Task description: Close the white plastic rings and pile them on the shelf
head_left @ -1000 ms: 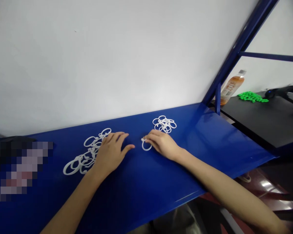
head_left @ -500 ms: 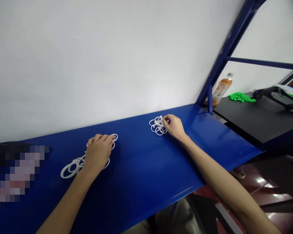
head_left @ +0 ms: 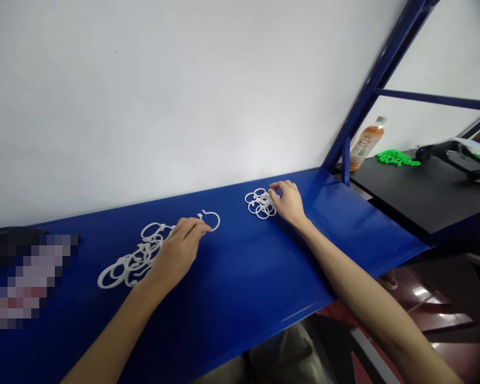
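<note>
- Fingers (head_left: pixel 200 226) of our left hand (head_left: pixel 175 253) are clamped together on the lower side of a white gapped ring (head_left: pixel 219 220).
- That gapped ring stands out past our fingertips, to the right of the left pile, its break facing up and to the left; we cannot tell whether it touches the blue table (head_left: pixel 240 298).
- Our right hand (head_left: pixel 291 204) rests at the right edge of the right pile (head_left: pixel 263 204), thumb and forefinger curved toward each other; we cannot tell whether they grip a ring.
- Our left wrist lies beside the left pile (head_left: pixel 142 256), where white rings overlap loosely, some partly hidden from us by the hand.
- We see the right pile, smaller and rounder, sitting near the white wall (head_left: pixel 208 96), well apart from the gapped ring.
- On our far left, a pixelated patch (head_left: pixel 36 282) covers something we cannot make out.
- To our right, beyond the blue post (head_left: pixel 364 101), a black table (head_left: pixel 412 197) bears green pieces (head_left: pixel 397 157) and a dark device (head_left: pixel 450 152) with a small blue light.
- We also see a bottle (head_left: pixel 367 144) of orange-brown drink beside the green pieces, tilted in our view.
</note>
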### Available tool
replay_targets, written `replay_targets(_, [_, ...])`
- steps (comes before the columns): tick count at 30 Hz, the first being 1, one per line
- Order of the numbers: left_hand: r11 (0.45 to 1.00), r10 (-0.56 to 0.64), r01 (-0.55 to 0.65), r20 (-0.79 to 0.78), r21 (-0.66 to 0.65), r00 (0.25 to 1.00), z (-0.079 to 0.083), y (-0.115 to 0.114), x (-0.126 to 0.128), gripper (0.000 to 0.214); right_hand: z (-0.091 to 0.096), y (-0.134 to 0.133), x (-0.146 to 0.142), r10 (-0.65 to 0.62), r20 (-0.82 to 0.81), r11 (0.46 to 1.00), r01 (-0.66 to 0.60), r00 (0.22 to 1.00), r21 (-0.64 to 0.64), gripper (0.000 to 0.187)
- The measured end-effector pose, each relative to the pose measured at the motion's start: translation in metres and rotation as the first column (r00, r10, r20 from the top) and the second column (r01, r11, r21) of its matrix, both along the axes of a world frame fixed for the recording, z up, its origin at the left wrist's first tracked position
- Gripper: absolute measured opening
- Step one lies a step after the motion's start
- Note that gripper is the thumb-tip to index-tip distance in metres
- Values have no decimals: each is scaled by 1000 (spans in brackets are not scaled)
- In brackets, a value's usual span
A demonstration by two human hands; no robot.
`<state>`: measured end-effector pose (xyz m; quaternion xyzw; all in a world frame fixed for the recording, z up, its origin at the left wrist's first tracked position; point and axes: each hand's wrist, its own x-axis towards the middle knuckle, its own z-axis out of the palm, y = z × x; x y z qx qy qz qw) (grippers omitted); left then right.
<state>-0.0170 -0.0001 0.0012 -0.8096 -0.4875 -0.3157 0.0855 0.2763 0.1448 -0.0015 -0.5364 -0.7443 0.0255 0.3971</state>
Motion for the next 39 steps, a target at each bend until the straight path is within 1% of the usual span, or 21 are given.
replay_targets(2, [999,-44,45,-7,5,999,-1,-2,5,23,7,-10,-6,47,-9,998,-47,999,48,17])
replay_targets(3, [998,-61,61,-13,13,998,-1,-3,7,23,10,-17,-10,90,-8,994,-89,996,63,17])
replay_targets(5, [996,-82,83,-34,36,996,-1,-5,11,22,15,-34,-21,220,-6,974,-220,975,45,18])
replay_targets(6, [995,-91,94,-48,46,995,0,-6,14,22,16,-43,-28,310,-11,951,-310,951,6,19])
replay_targets(7, [993,-101,105,-63,52,993,0,-7,16,23,16,-53,-35,413,-22,909,-414,910,-48,21])
replay_targets(8, [992,-111,115,-80,52,991,0,-7,18,23,15,-62,-41,510,-28,854,-510,860,-103,22])
replay_targets(10, [990,-128,134,-115,45,985,-1,-9,21,22,12,-76,-51,625,-37,760,-618,780,-202,24])
replay_targets(11, [989,-134,141,-129,42,982,-2,-9,23,22,10,-81,-55,655,-37,728,-643,755,-239,22])
replay_targets(13, [987,-152,158,-147,30,977,-3,-11,26,22,7,-86,-59,679,-38,697,-660,733,-279,20])
replay_targets(17, [983,-178,181,-87,30,980,-4,-13,32,20,6,-82,-56,677,-26,702,-657,735,-275,27])
replay_targets(21, [988,-93,95,-21,121,995,-5,-13,33,30,7,-79,-52,695,7,691,-666,719,-281,31])
replay_targets(24, [991,-50,50,-4,122,999,-7,-11,29,32,8,-81,-52,732,59,663,-689,679,-292,30])
replay_targets(27, [993,-71,69,14,98,997,-9,-9,25,22,9,-86,-53,758,124,643,-700,641,-311,29])
replay_targets(31, [990,-123,119,42,82,992,-8,-9,25,10,10,-91,-55,765,211,643,-705,608,-300,30])
replay_targets(35, [988,-139,135,68,69,988,-8,-12,28,11,8,-95,-56,779,256,626,-738,573,-252,29])
replay_targets(39, [987,-154,149,100,55,983,-9,-14,31,12,7,-97,-55,784,330,607,-759,525,-235,27])
